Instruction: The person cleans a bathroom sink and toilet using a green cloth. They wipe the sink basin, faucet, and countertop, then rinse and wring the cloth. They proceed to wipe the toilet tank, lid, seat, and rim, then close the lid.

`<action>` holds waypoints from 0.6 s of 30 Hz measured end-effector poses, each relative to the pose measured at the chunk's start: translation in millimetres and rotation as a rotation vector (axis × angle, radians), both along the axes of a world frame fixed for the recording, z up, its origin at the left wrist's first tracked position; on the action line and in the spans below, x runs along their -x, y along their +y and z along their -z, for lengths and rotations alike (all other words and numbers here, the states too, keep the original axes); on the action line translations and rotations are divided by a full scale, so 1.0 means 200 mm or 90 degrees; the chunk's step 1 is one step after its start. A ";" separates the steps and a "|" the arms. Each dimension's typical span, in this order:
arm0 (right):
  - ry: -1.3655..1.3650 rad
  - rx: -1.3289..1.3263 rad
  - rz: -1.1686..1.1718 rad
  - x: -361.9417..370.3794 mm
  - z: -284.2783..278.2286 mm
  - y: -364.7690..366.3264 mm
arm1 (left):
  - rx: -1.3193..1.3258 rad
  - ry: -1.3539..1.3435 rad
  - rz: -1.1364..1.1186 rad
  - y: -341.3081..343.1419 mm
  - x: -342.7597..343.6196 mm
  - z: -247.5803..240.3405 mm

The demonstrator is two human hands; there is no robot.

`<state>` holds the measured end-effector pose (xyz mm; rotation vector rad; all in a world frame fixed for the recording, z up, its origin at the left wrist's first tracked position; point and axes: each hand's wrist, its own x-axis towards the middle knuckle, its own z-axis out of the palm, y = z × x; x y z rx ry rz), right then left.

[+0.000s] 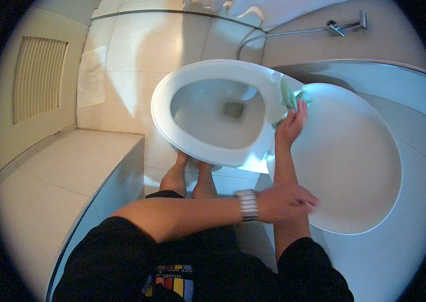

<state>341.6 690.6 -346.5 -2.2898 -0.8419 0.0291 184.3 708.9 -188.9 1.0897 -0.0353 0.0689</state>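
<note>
A white toilet bowl (208,108) with its seat ring (165,110) down stands in front of me, and water shows at its bottom. The raised white lid (349,166) leans open on the right. My right hand (293,123) grips a pale green cloth (288,95) against the strip between seat and lid, by the hinges. Across my right forearm lies my left hand (283,204), its fingers curled over that arm and slightly blurred. A banded metal watch (246,205) circles my left wrist.
A tiled ledge (67,156) runs along the left, below a cream door with a slatted vent (40,79). A white mat (92,76) lies on the tiled floor. At the far right, a shower hose (283,34) hangs from a wall fitting (335,28) above a curved rim.
</note>
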 end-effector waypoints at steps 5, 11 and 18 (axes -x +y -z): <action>-0.083 0.391 -0.019 0.06 0.44 0.33 | -0.095 0.478 -0.166 0.30 0.59 0.41; 0.000 0.291 -0.374 0.66 0.33 0.86 | 0.131 0.783 -0.478 0.50 1.18 0.75; 0.062 0.223 -0.544 1.37 0.29 0.51 | -0.081 0.835 -0.737 0.65 1.29 0.90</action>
